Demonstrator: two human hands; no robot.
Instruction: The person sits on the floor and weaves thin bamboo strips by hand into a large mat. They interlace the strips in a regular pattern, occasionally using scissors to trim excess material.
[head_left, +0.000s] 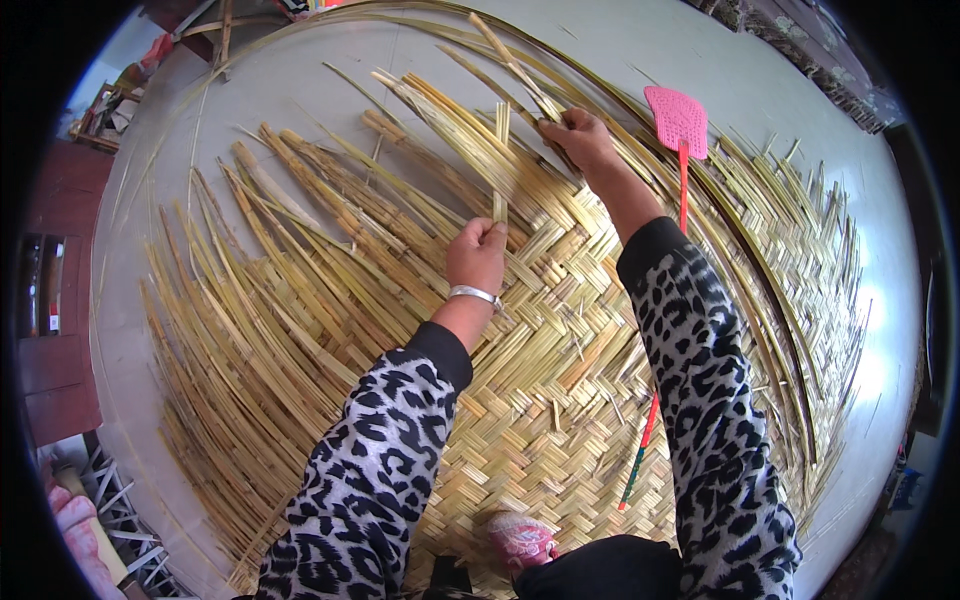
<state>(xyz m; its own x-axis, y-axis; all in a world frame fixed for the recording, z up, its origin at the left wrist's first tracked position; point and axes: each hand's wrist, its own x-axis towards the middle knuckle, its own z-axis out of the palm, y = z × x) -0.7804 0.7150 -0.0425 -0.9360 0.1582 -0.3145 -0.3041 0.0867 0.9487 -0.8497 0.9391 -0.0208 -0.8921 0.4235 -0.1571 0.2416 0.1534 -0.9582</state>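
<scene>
A large woven mat of split-cane strips lies on the floor in front of me, its right part woven in a zigzag pattern. My left hand, with a silver bracelet at the wrist, is closed on a pale upright cane strip at the edge of the weave. Farther off and to the right, my right hand grips one or more cane strips that point up and left. Between the hands, a fan of loose pale strips rises from the weave.
Long unwoven strips spread over the left side. A pink fly swatter with a red handle lies across the mat, partly under my right forearm. Long, curved strips lie at the right. A pink shoe rests on the mat; a reddish-brown cabinet stands left.
</scene>
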